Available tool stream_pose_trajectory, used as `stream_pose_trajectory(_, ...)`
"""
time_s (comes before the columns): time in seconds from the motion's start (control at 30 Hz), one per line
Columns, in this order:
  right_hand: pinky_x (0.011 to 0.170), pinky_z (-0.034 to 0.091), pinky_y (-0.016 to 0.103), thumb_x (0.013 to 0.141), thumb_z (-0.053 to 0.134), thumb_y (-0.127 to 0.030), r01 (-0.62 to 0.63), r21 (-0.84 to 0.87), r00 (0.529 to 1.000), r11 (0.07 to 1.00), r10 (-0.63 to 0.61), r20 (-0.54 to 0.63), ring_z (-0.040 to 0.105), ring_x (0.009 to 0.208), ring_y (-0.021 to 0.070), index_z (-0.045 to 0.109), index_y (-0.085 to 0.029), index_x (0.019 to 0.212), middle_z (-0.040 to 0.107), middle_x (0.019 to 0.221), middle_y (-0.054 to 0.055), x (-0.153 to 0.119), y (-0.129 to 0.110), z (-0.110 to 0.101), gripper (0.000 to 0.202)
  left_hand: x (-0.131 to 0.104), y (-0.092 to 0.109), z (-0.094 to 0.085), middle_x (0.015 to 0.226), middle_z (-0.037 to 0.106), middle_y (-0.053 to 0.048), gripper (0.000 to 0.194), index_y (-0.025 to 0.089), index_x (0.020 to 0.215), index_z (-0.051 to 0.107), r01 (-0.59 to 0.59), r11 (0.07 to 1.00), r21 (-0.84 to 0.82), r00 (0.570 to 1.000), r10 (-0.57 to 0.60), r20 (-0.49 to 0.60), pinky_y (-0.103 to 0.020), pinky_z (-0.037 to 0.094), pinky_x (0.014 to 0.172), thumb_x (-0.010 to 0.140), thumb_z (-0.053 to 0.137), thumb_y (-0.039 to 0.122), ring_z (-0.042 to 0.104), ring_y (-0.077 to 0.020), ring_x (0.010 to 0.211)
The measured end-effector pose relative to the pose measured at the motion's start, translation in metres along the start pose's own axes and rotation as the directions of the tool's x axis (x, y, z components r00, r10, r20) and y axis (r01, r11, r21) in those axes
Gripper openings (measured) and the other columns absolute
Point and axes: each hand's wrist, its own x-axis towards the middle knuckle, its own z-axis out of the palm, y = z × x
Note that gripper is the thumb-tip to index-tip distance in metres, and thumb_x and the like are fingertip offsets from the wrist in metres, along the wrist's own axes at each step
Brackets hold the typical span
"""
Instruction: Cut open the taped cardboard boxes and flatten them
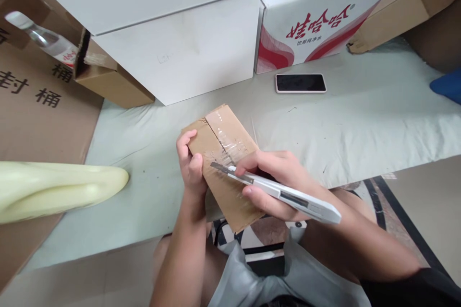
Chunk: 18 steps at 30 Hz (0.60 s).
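A small brown cardboard box [225, 192] with clear tape across its seam is tilted at the front edge of the cloth-covered surface. My left hand [192, 168] grips its left side, thumb and fingers bent over the edge. In my right hand [277, 177] is a white utility knife [298, 199], its handle between thumb and fingers. The metal blade is out and points left over the top of the box, close to the taped seam. Whether the blade touches the cardboard I cannot tell. Part of the right hand also lies over the box's right side.
A phone [300, 83] lies on the pale green cloth [389, 120]. Behind stand white boxes [201, 48] and a red-and-white carton [317, 29]. At left are a pale yellow curved object [61, 189], a small open carton [115, 81] and a plastic bottle [46, 41].
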Motion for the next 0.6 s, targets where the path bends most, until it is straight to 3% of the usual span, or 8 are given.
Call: stream_pose_trajectory(0.6,0.062,0.046,0.025,0.096,0.062,-0.036,-0.025,-0.026,1.000,0.999,0.025,0.012,0.055,0.059,0.0116,0.060,-0.025,0.102,0.068,0.076,-0.003,0.0005,0.0011,0.0001,0.013,0.0010,-0.0007,0.0005,0.134,0.057,-0.009,0.052,0.030,0.131,0.054,-0.018,1.000,-0.007,1.000,0.018,0.013,-0.050,0.051,0.102,0.087,0.054,0.057,0.058,-0.0342,0.125)
